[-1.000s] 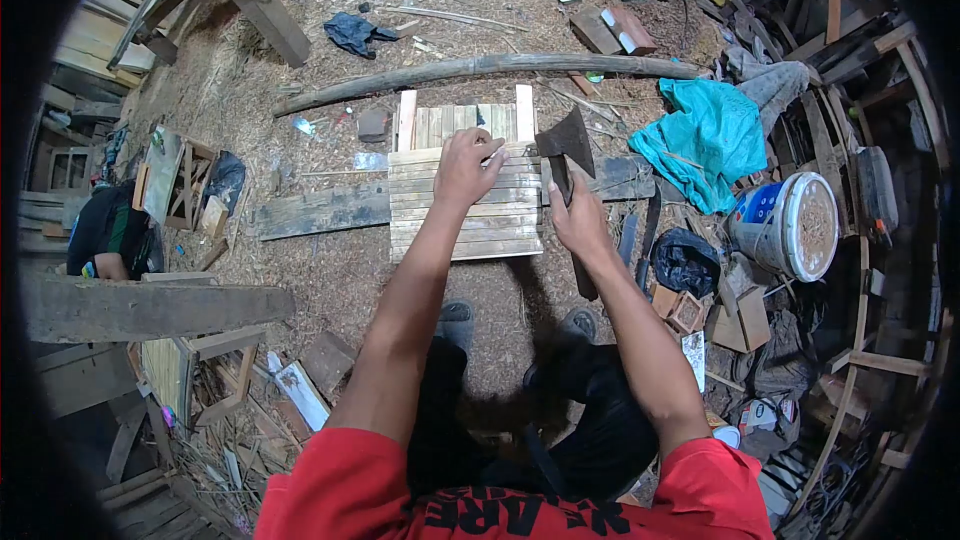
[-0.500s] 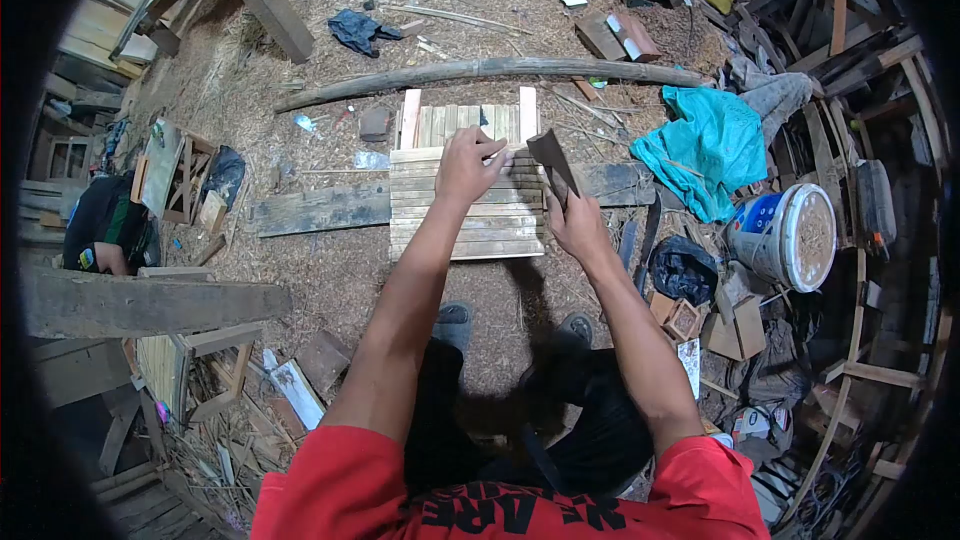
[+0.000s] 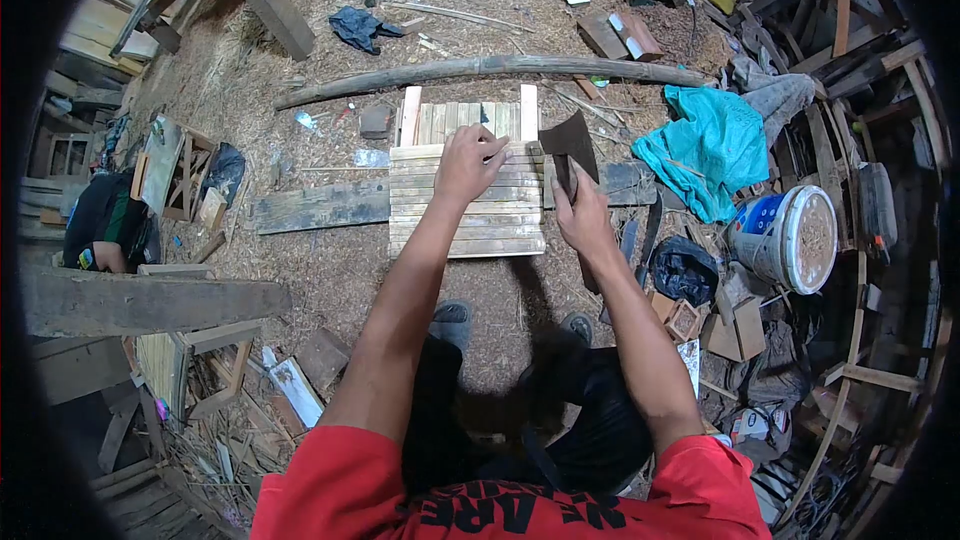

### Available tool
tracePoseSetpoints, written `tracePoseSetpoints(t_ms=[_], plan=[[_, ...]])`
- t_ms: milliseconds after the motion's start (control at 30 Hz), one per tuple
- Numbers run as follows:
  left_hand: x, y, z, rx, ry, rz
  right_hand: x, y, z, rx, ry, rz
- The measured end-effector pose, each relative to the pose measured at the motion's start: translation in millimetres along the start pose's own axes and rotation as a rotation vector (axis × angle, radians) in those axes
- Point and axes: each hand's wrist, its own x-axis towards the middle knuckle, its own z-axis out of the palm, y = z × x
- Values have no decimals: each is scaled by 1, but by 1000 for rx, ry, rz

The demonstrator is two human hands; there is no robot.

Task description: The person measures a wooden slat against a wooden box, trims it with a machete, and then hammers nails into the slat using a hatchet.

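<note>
A slatted wooden panel [image 3: 465, 225] lies in front of me, its pale strips running crosswise, with two light wooden uprights at its far end. My left hand [image 3: 468, 166] rests on its upper part with the thumb and fingers pinched together at a strip's edge; whatever is between them is too small to make out. My right hand [image 3: 582, 208] is closed around the handle of a machete [image 3: 570, 138]. The broad dark blade is raised beside the panel's right edge, its flat side turned towards me. Part of the handle is hidden by the hand.
A weathered plank [image 3: 320, 208] passes under the panel. Beyond lies a long pole [image 3: 490, 65]. To the right are a teal tarp [image 3: 705, 145] and a white bucket [image 3: 808, 240]. A person [image 3: 105, 225] is at far left, behind a thick beam [image 3: 150, 305]. Wood shavings cover the ground.
My right hand has turned the machete, so its blade now shows its broad face and sits farther right, away from the left fingers. My left hand has barely moved.
</note>
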Motion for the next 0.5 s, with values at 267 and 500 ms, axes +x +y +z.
tracePoseSetpoints(t_ms=[267,500], plan=[[2,-3,3,13,-5,3,-4,-5,-8,39,-29,105],[5,-5,5,-9,-15,-65,-6,-4,-6,9,-10,86]])
